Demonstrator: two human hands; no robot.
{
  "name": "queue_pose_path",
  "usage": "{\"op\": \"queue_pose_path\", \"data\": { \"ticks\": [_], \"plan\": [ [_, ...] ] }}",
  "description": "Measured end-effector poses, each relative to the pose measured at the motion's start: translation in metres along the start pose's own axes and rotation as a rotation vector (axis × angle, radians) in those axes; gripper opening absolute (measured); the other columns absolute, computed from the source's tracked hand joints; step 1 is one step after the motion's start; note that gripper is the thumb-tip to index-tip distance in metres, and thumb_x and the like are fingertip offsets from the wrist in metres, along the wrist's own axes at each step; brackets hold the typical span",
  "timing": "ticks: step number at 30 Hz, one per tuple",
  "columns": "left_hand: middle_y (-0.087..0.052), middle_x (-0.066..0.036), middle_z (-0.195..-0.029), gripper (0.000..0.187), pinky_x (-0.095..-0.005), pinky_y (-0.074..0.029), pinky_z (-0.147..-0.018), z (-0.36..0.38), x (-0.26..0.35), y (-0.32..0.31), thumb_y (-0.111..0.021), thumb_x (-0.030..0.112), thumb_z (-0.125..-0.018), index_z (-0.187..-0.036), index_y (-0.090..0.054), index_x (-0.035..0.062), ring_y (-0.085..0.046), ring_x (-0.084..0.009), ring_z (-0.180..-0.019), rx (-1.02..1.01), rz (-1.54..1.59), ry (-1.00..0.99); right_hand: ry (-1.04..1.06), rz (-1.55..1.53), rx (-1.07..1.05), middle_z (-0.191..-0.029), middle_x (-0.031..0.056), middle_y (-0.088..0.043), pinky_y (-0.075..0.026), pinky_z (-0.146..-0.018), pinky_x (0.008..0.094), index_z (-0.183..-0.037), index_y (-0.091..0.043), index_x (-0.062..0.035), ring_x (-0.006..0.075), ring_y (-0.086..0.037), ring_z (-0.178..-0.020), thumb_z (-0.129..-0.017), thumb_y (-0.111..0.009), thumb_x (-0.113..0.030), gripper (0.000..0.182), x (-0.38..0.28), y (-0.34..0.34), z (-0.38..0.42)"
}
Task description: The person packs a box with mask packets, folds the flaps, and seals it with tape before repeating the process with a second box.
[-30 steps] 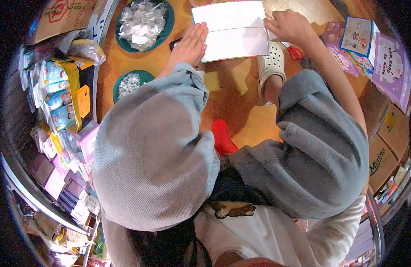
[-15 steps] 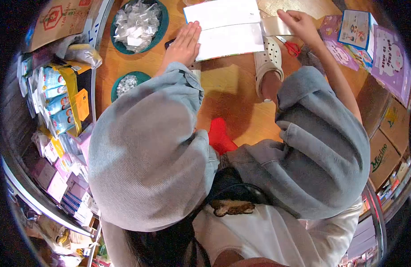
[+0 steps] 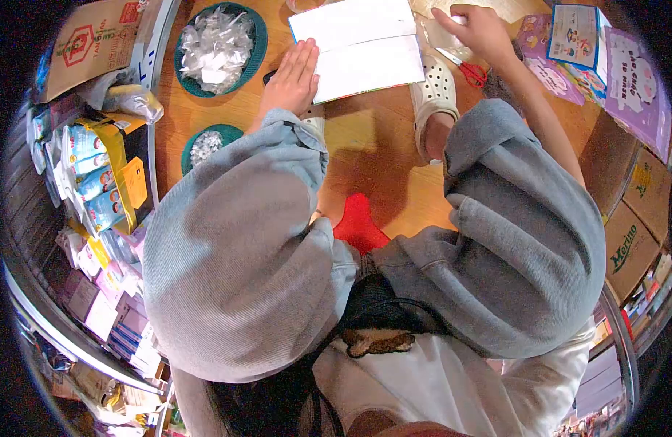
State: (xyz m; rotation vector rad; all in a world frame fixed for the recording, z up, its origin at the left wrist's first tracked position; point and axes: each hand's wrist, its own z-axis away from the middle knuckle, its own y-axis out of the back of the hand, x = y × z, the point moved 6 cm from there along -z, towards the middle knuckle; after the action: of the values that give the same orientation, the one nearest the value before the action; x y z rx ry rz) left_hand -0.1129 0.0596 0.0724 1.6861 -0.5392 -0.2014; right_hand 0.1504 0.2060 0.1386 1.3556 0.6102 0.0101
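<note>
At twelve o'clock on the floor, the left hand point(image 3: 292, 76) lies flat, fingers spread, pinning the white packet point(image 3: 354, 47); the right hand point(image 3: 478, 30) pinches tape point(image 3: 439, 35) at one o'clock: press evenly, pull taut.

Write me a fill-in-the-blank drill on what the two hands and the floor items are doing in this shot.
1. The left hand lies flat on the edge of the white ____.
2. The scissors below the right hand have ____ handles.
3. The large basket of clear plastic packets is ____ in colour.
4. The white clog rests on the ____ floor.

Missing words: package; red; teal; wooden
</note>
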Motion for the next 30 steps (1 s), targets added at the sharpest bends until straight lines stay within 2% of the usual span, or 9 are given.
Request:
{"op": "queue_pose_path", "data": {
  "ticks": [3, 6, 12, 15, 16, 19, 22, 28, 30],
  "plan": [
    [-0.038, -0.014, -0.138, 0.051, -0.0373, -0.033, -0.105, 0.0, -0.001, -0.001, -0.051, 0.015, -0.086, -0.132, -0.036, 0.0003, -0.038, -0.0257, -0.127, -0.009, -0.008, 0.002, 0.003, 0.036, 0.011, -0.051, 0.0159, -0.05, -0.044, -0.055, 0.0386, -0.066, -0.058, -0.0001, 0.0295, -0.055, -0.051, -0.083, -0.053, -0.051, 0.054, 0.014, -0.02, 0.0],
    [-0.023, -0.011, -0.146, 0.053, -0.0404, -0.025, -0.109, 0.003, -0.003, -0.007, -0.041, 0.016, -0.091, -0.14, -0.024, 0.0041, -0.025, -0.0261, -0.134, -0.048, 0.094, 0.026, -0.013, 0.046, 0.024, -0.058, 0.0214, -0.055, -0.046, -0.063, 0.0438, -0.069, -0.062, -0.0021, 0.0385, -0.057, -0.06, -0.083, -0.05, -0.054, 0.055, 0.018, -0.026, 0.0],
    [-0.037, -0.013, -0.138, 0.053, -0.0405, -0.031, -0.105, -0.011, 0.0, 0.02, -0.051, 0.02, -0.085, -0.133, -0.036, 0.0036, -0.038, -0.029, -0.126, -0.049, 0.068, 0.001, -0.011, 0.037, 0.063, -0.058, 0.0205, -0.056, -0.047, -0.062, 0.0431, -0.071, -0.064, -0.0037, 0.0367, -0.058, -0.06, -0.082, -0.052, -0.053, 0.052, 0.018, -0.029, -0.001],
    [-0.044, -0.012, -0.133, 0.052, -0.0403, -0.035, -0.101, -0.043, -0.012, 0.035, -0.057, 0.02, -0.081, -0.129, -0.042, 0.004, -0.044, -0.0291, -0.12, -0.028, 0.114, -0.076, 0.011, 0.047, 0.048, -0.056, 0.0193, -0.056, -0.047, -0.06, 0.0415, -0.072, -0.065, -0.0044, 0.0354, -0.058, -0.058, -0.082, -0.053, -0.052, 0.05, 0.012, -0.027, 0.0],
    [-0.037, -0.01, -0.14, 0.054, -0.043, -0.028, -0.106, -0.056, -0.009, 0.028, -0.05, 0.025, -0.086, -0.135, -0.036, 0.0076, -0.037, -0.0267, -0.127, -0.094, 0.114, -0.18, 0.013, 0.052, 0.035, -0.056, 0.0189, -0.055, -0.047, -0.06, 0.0412, -0.072, -0.065, -0.0044, 0.035, -0.058, -0.058, -0.082, -0.053, -0.052, 0.05, 0.012, -0.027, -0.001],
    [-0.027, -0.002, -0.146, 0.056, -0.0424, -0.021, -0.11, -0.082, 0.027, 0.009, -0.039, 0.037, -0.092, -0.141, -0.025, 0.0149, -0.027, -0.0184, -0.133, -0.195, 0.037, -0.55, 0.009, 0.041, 0.019, -0.054, 0.018, -0.054, -0.046, -0.058, 0.0403, -0.07, -0.065, -0.0044, 0.0339, -0.058, -0.056, -0.082, -0.054, -0.051, 0.05, 0.011, -0.026, -0.002],
    [-0.019, 0.002, -0.149, 0.056, -0.0428, -0.014, -0.112, -0.081, 0.029, -0.009, -0.031, 0.038, -0.094, -0.144, -0.015, 0.0198, -0.02, -0.0151, -0.136, -0.309, 0.078, -0.53, -0.018, 0.003, 0.041, -0.053, 0.0176, -0.054, -0.046, -0.058, 0.0401, -0.069, -0.064, -0.0039, 0.0331, -0.058, -0.055, -0.082, -0.054, -0.051, 0.05, 0.011, -0.023, -0.002],
    [-0.022, -0.002, -0.148, 0.055, -0.0453, -0.014, -0.111, -0.092, 0.035, -0.009, -0.033, 0.036, -0.093, -0.143, -0.02, 0.0153, -0.023, -0.0186, -0.136, -0.389, -0.038, -0.544, -0.04, -0.002, -0.003, -0.053, 0.0173, -0.054, -0.046, -0.058, 0.0401, -0.069, -0.064, -0.0032, 0.0319, -0.058, -0.055, -0.083, -0.053, -0.051, 0.051, 0.02, -0.027, -0.001],
    [-0.022, -0.003, -0.148, 0.056, -0.0449, -0.015, -0.111, -0.105, 0.05, -0.011, -0.033, 0.036, -0.093, -0.143, -0.02, 0.0151, -0.023, -0.0189, -0.135, -0.303, 0.086, -0.583, -0.034, -0.044, 0.028, -0.053, 0.0171, -0.054, -0.046, -0.058, 0.0403, -0.07, -0.064, -0.0028, 0.0313, -0.058, -0.054, -0.083, -0.053, -0.051, 0.051, 0.015, -0.024, 0.002]
  ]
}}
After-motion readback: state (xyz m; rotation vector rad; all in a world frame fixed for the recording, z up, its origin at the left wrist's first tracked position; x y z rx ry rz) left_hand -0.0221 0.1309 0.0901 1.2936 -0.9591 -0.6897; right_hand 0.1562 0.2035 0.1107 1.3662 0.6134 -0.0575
